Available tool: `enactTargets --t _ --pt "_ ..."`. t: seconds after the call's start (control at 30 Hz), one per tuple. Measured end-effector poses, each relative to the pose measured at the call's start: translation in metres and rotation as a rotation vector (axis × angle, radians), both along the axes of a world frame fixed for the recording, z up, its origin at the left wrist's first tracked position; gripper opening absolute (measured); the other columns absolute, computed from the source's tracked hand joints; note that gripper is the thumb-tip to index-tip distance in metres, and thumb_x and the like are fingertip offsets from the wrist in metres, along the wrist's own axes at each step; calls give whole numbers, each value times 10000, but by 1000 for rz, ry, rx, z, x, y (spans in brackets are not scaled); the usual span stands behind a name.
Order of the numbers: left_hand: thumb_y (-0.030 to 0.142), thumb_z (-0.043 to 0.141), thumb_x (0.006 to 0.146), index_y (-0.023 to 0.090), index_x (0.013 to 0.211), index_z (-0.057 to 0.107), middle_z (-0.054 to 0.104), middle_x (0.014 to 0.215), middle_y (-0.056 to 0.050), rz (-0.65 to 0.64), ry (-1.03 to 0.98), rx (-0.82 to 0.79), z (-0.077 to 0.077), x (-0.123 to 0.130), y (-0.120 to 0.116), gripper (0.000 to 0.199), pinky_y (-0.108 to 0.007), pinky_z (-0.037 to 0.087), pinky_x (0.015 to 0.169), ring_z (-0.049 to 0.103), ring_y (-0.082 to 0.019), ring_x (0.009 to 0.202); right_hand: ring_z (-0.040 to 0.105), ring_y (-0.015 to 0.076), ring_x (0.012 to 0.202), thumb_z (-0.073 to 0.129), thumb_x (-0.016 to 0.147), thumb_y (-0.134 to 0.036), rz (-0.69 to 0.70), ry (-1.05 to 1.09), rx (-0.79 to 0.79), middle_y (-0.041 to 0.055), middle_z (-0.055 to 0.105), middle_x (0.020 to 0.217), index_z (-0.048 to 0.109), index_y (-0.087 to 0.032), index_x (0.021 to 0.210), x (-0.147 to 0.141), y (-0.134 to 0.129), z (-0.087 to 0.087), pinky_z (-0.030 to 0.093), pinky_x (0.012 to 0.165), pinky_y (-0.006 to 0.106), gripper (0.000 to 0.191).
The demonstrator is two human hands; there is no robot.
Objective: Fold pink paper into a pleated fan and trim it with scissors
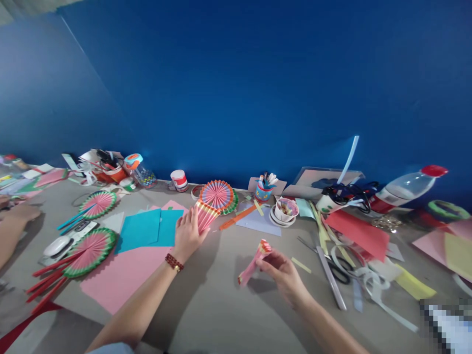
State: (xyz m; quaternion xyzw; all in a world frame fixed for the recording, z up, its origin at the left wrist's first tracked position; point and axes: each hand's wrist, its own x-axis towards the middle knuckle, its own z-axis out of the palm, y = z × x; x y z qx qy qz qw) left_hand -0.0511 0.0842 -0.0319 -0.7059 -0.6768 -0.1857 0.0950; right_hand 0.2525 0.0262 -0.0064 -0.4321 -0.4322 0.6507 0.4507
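Note:
My left hand (189, 235), with a beaded bracelet at the wrist, is closed over a pleated pink paper (207, 216) with a yellow and orange edge. The fingertips on its far side are partly hidden. Just beyond it lies a round pink paper fan (217, 194) with an orange rim, overlapping a green-rimmed one. My right hand (283, 276) pinches a narrow, tightly folded pink paper (255, 263) between thumb and fingers, held above the grey table (217, 305). An orange paper strip (239, 217) sits between the hands, farther back.
On the left are pink paper sheets (127, 278), blue sheets (140, 228) and green-rimmed fans (92, 251). Scissors (337, 273), a red sheet (357, 233), curled white strips (376, 285) and a tilted bottle (405, 189) crowd the right. Another person's hand (22, 216) appears far left.

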Motion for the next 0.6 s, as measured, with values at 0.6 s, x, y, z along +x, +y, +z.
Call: enactTargets --t 0.6 --pt "305 561 886 124 1416 430 653 1173 -180 -42 -288 13 10 -28 15 576 -522 497 942 610 -361 1115 549 141 673 854 659 -474 64 8 32 7 636 727 660 -181 756 -6 3 6 426 665 265 365"
